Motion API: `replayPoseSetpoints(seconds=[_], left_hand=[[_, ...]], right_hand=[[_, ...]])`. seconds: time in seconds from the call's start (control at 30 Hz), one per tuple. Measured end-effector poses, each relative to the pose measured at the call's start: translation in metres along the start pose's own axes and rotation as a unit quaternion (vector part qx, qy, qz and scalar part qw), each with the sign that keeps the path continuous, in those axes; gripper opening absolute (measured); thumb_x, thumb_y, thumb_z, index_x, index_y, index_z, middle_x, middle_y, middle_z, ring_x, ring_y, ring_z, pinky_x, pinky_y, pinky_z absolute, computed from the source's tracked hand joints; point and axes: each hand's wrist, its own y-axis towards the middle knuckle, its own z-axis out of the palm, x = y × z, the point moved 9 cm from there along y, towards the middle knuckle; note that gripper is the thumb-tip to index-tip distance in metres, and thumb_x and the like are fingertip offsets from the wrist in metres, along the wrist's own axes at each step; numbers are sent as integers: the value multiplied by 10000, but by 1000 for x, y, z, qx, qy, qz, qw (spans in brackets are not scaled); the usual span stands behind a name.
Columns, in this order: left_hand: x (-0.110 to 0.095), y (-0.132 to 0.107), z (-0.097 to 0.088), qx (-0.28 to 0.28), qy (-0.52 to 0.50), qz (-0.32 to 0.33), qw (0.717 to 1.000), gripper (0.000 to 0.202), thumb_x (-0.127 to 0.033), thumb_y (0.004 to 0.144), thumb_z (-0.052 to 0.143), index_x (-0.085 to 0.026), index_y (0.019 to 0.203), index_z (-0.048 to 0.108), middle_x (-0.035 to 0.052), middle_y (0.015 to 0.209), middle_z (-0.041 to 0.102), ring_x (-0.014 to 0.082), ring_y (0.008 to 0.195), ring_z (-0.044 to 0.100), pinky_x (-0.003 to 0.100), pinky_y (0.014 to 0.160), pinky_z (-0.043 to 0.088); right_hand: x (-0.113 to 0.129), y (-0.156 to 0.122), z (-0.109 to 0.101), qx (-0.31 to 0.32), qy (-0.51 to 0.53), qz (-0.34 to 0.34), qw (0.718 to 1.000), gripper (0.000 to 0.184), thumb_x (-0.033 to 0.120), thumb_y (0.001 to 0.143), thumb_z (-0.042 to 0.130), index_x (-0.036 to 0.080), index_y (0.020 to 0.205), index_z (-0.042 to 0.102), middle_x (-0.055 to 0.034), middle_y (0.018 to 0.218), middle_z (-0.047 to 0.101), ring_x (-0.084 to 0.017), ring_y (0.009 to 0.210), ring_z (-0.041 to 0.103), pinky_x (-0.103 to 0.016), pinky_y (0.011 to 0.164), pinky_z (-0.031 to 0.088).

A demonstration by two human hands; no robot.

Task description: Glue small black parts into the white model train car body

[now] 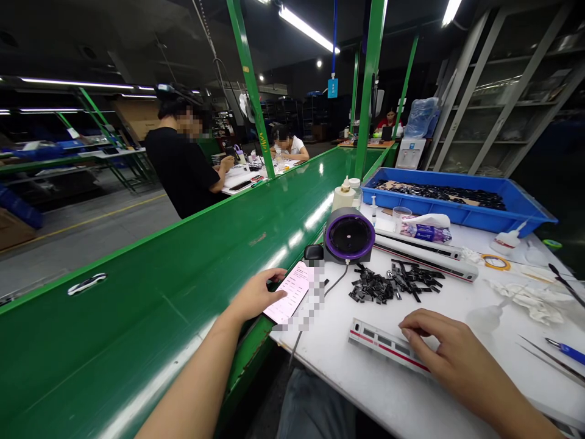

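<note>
My left hand (256, 296) rests on a phone (292, 291) with a lit pinkish screen, lying at the left edge of the white worktable (347, 378). My right hand (441, 344) lies over a white model train car with a red stripe (375, 338) near the table's front edge, fingers curled on its top. A heap of small black plastic parts (393, 283) sits just beyond the train car. A second long white train body (425, 253) lies behind the heap.
A green conveyor belt (183, 286) runs along the left, carrying one small white part (86, 283). A round purple-rimmed device (350, 235), glue bottles (343, 196), a blue bin of black parts (457, 198), tape roll (496, 262), tissues and tweezers (548, 360) crowd the table. Other people work further along the belt.
</note>
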Motion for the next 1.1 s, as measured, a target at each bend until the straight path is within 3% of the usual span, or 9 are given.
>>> replayPoseSetpoints(seconds=[1.1], left_hand=[[5, 3, 2, -15, 22, -16, 1000, 525, -403, 694, 686, -209, 1178, 628, 60, 1141, 668, 270, 1048, 611, 382, 921, 471]], right_hand=[[-2, -1, 6, 30, 6, 17, 999, 251, 350, 954, 413, 247, 872, 628, -22, 944, 659, -198, 868, 601, -317, 778, 466]])
